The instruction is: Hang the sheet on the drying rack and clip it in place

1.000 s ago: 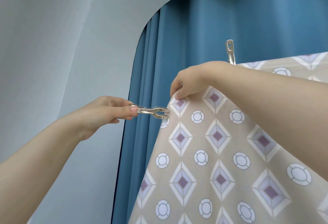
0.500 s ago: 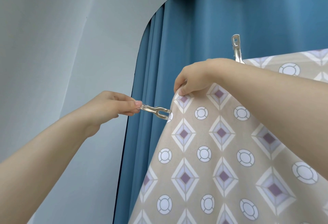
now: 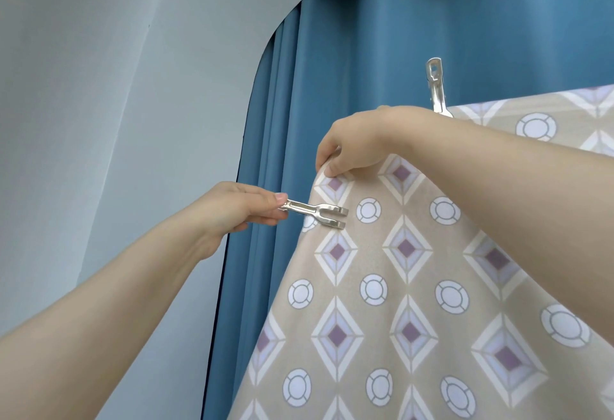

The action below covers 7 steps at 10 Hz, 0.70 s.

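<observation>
A beige sheet (image 3: 408, 286) with purple diamonds and white circles hangs down from above; the rack bar under its top edge is hidden. My right hand (image 3: 352, 142) pinches the sheet's upper left corner. My left hand (image 3: 237, 208) grips the handles of a metal clip (image 3: 315, 214), held level, its forked jaws over the sheet's left edge just below that corner. Whether the jaws bite the cloth I cannot tell. A second metal clip (image 3: 437, 89) stands upright on the sheet's top edge, behind my right forearm.
A blue curtain (image 3: 382, 37) hangs right behind the sheet. A pale grey wall (image 3: 99, 87) fills the left side.
My left hand has pushed the clip to the right, so its jaws now overlap the sheet's left edge. My right hand keeps the corner.
</observation>
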Motion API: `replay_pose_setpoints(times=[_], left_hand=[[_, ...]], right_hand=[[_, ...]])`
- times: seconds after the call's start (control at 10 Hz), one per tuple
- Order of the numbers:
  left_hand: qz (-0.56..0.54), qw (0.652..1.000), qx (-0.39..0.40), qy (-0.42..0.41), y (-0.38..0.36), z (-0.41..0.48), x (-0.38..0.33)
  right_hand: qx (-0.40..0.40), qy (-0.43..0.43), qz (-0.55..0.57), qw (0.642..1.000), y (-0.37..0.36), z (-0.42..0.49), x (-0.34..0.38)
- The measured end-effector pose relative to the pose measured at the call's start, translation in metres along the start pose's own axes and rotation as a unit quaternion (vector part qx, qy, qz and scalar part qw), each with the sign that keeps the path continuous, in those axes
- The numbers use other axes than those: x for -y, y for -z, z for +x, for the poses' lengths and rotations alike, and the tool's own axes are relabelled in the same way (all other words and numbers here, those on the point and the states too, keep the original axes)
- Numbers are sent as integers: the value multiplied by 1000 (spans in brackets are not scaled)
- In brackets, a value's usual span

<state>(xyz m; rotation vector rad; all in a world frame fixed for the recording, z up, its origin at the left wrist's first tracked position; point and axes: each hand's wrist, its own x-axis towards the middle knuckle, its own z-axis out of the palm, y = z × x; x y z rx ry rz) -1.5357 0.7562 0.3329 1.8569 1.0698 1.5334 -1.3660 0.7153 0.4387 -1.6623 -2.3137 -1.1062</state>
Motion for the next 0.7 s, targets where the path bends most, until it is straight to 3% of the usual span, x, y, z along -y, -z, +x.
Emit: replay_pose_setpoints(times=[0.2, 0.4, 0.6, 0.7], left_hand=[[15, 999, 32, 19, -14, 6, 5], [-4, 1000, 7, 9, -25, 8, 10], [-53, 996, -60, -41, -33, 6, 14], [-34, 981, -152, -113, -39, 1, 8]], right_hand=[[2, -15, -10, 1000, -7, -3, -8], [-28, -22, -40, 999, -12, 0, -6], [-117, -28, -83, 989, -31, -2, -2], [-201, -18, -9, 979, -40, -7, -7]])
